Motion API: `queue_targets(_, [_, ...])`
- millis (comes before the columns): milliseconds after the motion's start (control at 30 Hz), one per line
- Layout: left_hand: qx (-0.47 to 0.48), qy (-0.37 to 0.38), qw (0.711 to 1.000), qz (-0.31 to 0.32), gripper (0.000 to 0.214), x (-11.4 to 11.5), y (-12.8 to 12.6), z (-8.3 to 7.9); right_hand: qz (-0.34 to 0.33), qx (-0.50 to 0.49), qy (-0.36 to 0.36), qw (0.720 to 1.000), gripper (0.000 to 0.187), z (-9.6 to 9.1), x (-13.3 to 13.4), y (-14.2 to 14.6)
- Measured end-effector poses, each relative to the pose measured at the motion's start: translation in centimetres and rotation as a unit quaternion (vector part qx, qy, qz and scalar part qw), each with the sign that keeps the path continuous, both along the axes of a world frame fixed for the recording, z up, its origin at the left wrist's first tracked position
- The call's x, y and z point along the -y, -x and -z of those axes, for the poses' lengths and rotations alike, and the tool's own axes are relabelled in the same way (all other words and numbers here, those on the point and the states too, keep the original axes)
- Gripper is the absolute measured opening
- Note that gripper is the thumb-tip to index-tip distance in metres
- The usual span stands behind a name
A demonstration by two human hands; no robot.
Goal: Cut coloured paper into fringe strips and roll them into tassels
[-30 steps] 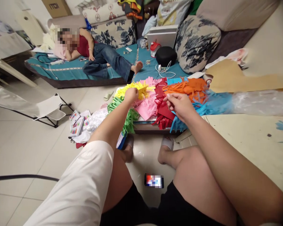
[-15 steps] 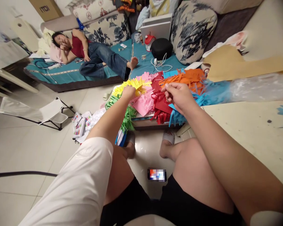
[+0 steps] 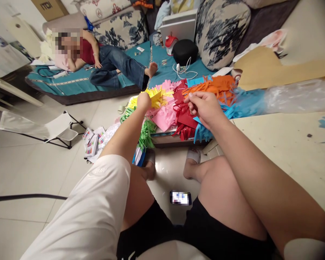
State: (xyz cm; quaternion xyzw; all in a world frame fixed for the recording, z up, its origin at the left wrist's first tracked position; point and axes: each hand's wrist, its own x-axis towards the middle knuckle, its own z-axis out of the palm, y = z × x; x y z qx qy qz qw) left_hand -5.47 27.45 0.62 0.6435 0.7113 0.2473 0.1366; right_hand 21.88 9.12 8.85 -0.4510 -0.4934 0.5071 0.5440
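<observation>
My left hand (image 3: 144, 101) is closed at the yellow fringed paper (image 3: 159, 97), and a flat yellow piece sticks out from its far side. Most of its fingers are hidden behind the back of the hand. Thumb and fingers of my right hand (image 3: 204, 107) are pinched together above red fringed paper (image 3: 186, 118) and orange fringed paper (image 3: 219, 86). Whatever the pinch holds is too small to make out. Pink fringed paper (image 3: 164, 116) lies between the hands. Green fringed paper (image 3: 146, 133) hangs at the left edge, and blue fringed paper (image 3: 203, 133) lies below my right hand.
A person (image 3: 111, 61) lies on the teal-covered sofa (image 3: 135, 59). A black round case (image 3: 185, 51) and a white cable (image 3: 188, 73) are behind the papers. A cream table (image 3: 281, 144) stands right, a folding chair (image 3: 43, 126) left. A phone (image 3: 180, 198) lies on the floor between my legs.
My left hand has shifted slightly left and toward the far side, by the yellow paper. My right hand stays pinched in nearly the same place. The view has tilted a little.
</observation>
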Motion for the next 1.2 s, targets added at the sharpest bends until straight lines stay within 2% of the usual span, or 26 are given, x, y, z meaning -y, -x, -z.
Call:
queue_targets(400, [0.011,0.024,0.998,-0.061,0.016,-0.7,2.7,-0.1,-0.007,0.015,-0.019,1.000,0.044,0.5,-0.4,-0.3])
queue_targets(600, [0.015,0.055,0.997,-0.047,0.048,-0.8,3.1,0.1,0.000,0.019,-0.025,1.000,0.040,0.8,-0.6,-0.3])
queue_targets(867, [0.035,0.076,0.996,-0.014,0.052,-0.5,2.8,1.0,-0.003,0.028,-0.031,0.999,0.042,1.0,-0.6,-0.4])
queue_targets(967, [0.032,0.044,0.999,-0.004,0.046,-0.1,2.6,0.7,-0.001,0.032,-0.032,0.999,0.043,0.9,-0.5,-0.3])
queue_targets(1100, [0.006,-0.070,0.998,0.006,0.010,0.3,1.9,-0.8,-0.001,0.043,-0.034,0.998,0.044,0.7,-0.3,-0.2])
queue_targets(1200, [-0.006,-0.142,0.990,0.003,0.014,0.1,1.5,-2.1,0.005,0.049,-0.029,0.998,0.041,0.5,-0.2,-0.1])
